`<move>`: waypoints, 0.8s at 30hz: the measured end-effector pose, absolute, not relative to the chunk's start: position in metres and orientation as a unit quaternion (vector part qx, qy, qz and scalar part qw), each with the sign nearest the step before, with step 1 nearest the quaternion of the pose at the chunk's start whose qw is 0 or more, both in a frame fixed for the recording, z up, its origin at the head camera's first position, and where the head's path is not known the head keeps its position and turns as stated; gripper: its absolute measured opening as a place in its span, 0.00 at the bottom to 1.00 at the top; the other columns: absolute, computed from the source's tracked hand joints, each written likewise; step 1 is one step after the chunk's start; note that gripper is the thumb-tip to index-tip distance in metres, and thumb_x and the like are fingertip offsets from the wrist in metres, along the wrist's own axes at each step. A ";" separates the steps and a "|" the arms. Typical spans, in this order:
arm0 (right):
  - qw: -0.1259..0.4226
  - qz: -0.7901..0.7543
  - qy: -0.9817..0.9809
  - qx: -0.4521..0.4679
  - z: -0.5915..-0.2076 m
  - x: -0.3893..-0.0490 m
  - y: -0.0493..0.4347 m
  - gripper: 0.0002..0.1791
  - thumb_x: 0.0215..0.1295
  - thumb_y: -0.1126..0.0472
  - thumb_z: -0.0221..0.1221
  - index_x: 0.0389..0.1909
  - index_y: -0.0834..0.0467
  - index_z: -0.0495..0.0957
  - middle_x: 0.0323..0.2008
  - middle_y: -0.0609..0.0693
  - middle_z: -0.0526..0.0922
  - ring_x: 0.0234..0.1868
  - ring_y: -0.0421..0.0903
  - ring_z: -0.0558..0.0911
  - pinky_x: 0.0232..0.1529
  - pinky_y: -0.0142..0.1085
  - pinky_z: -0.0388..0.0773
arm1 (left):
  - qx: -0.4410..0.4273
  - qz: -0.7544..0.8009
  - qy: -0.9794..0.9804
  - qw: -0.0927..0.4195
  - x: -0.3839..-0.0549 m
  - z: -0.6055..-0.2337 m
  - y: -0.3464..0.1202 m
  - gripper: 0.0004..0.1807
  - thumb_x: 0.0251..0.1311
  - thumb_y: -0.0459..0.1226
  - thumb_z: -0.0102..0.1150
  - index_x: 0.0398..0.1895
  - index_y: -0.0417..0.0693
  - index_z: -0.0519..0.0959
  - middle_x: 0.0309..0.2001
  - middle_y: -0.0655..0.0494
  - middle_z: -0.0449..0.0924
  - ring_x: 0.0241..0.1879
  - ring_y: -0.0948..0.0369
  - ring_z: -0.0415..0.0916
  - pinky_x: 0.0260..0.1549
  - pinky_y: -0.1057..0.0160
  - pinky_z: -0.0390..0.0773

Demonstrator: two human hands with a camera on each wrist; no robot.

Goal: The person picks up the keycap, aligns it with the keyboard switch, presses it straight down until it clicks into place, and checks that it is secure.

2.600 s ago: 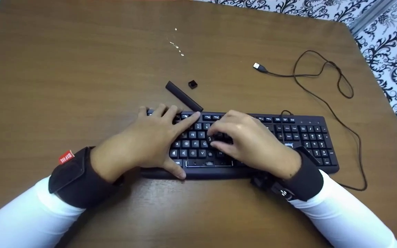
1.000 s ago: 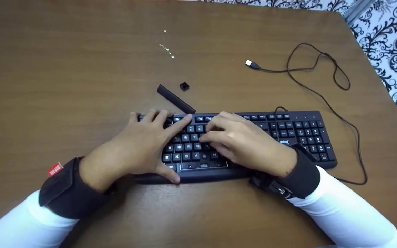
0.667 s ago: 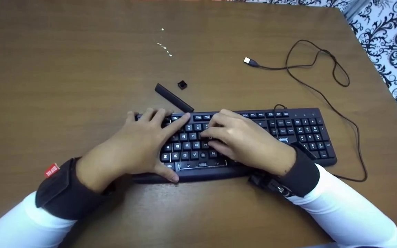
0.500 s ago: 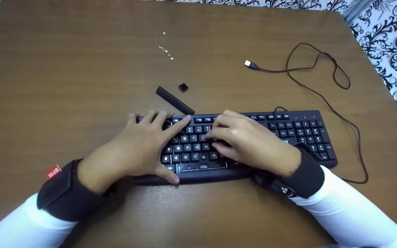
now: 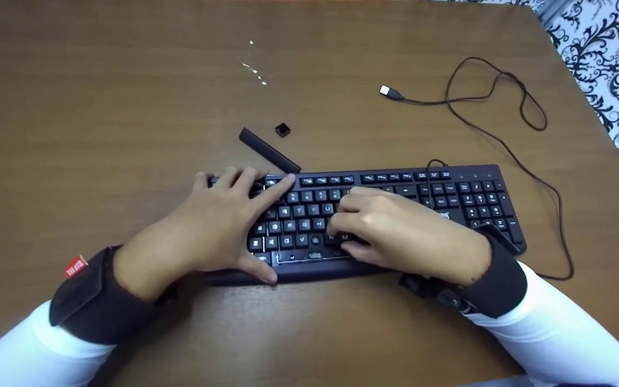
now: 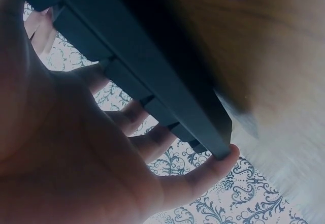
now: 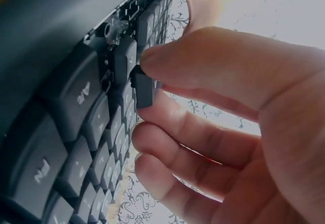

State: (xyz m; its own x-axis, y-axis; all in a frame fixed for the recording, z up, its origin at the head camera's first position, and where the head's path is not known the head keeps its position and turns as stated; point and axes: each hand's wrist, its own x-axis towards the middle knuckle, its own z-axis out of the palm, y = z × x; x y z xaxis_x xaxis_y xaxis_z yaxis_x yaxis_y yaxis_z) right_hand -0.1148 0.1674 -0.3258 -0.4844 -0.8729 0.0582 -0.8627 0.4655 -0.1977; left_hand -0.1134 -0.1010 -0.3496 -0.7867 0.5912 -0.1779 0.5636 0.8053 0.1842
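A black keyboard [image 5: 309, 267] lies across the table with its space bar slot exposed and one small round socket bare above it. My left hand [image 5: 210, 226] is spread over its left end, fingers at the far edge and thumb on the near edge; in the left wrist view, the little fingertip touches the corner. My right hand [image 5: 390, 231] is over the lower letter rows. In the right wrist view, its thumb and index finger pinch a black keycap [image 7: 144, 89], standing proud of the keys beside it. Beyond the keyboard lie the loose space bar [image 5: 269, 150] and another keycap [image 5: 282, 129].
The keyboard's cable [image 5: 495, 138] loops over the right side of the wooden table [image 5: 100, 107] to a USB plug [image 5: 391, 93]. Small pale marks [image 5: 253, 70] show at the back. A white cover with black scrollwork [image 5: 605, 70] shows past the table's right edge.
My right hand has moved right and nearer to the front edge, uncovering several letter keys and part of the top row. The left hand stays on the keyboard's left end. The view has shifted slightly.
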 end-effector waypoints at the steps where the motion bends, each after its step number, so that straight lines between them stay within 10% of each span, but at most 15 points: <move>1: 0.027 -0.099 0.857 -0.505 -0.326 -0.115 0.167 0.08 0.58 0.63 0.69 0.38 0.56 0.84 0.34 0.47 0.81 0.39 0.44 0.78 0.43 0.38 0.80 | 0.306 0.060 0.943 0.113 -0.113 -0.350 -0.101 0.75 0.27 0.80 0.63 0.81 0.66 0.43 0.69 0.39 0.63 0.68 0.39 0.62 0.55 0.29 0.65; 24: 0.005 -0.072 0.866 -0.495 -0.332 -0.116 0.167 0.05 0.57 0.63 0.70 0.34 0.56 0.84 0.31 0.47 0.79 0.37 0.45 0.78 0.42 0.38 0.80 | 0.306 0.062 0.943 0.113 -0.114 -0.351 -0.101 0.75 0.26 0.80 0.63 0.81 0.65 0.43 0.69 0.39 0.62 0.68 0.39 0.62 0.56 0.28 0.65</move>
State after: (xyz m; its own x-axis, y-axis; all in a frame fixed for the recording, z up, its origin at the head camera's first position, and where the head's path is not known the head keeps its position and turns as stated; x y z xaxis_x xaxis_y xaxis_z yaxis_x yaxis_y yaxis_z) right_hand -0.1163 0.1674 -0.3319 -0.5092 -0.8584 0.0616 -0.8569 0.4990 -0.1292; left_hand -0.1141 -0.1006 -0.3513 -0.7876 0.5908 -0.1749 0.5626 0.8053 0.1870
